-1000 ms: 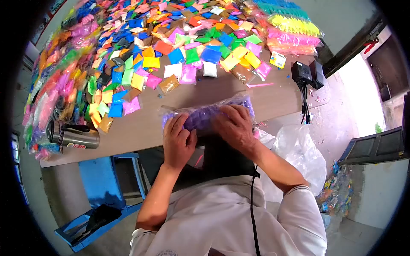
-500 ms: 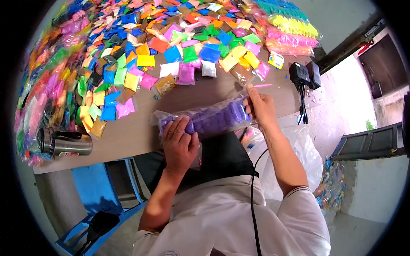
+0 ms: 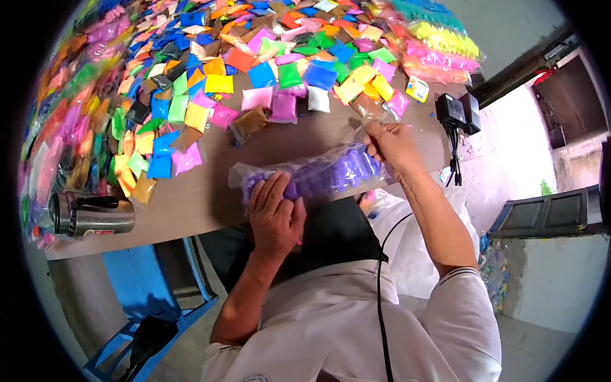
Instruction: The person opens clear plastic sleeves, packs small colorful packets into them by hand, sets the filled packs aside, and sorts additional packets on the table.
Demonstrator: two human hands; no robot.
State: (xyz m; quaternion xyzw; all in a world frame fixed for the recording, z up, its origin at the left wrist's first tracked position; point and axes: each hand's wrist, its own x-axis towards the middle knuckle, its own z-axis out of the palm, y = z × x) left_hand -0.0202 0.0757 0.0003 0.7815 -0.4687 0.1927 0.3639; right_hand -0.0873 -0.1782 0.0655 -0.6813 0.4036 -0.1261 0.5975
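From where I stand, the far left is banked with filled plastic bags (image 3: 57,137) of mixed colours, and a steel mug (image 3: 98,213) lies on its side against them on the table (image 3: 207,184). Below that stands a blue chair (image 3: 137,274), with a heap of bright packets (image 3: 219,83) spreading over the tabletop behind. Then comes the left hand (image 3: 275,207), laid over the left end of a clear bag of purple packets (image 3: 324,175), fingers side by side and thumb apart from them; whether it grips or only presses, I can't tell. The bag stretches along the table's near edge, slanting up to the right; what bears its weight underneath I can't make out. I'd take it for fairly light and soft, a limp row that would sag in the middle if lifted by one end. The film looks thin and slick, likely to slide under dry fingertips and perhaps to tear at a hard tug, so the gathered film at the corners seems the surest hold, with a palm steadying the body. The right hand (image 3: 389,145) is clamped on just such a corner, the upper right one, thumb and fingers closed on loose film. Further right are a crumpled white plastic sack (image 3: 414,251) below the table and a black power adapter (image 3: 450,109) on it.
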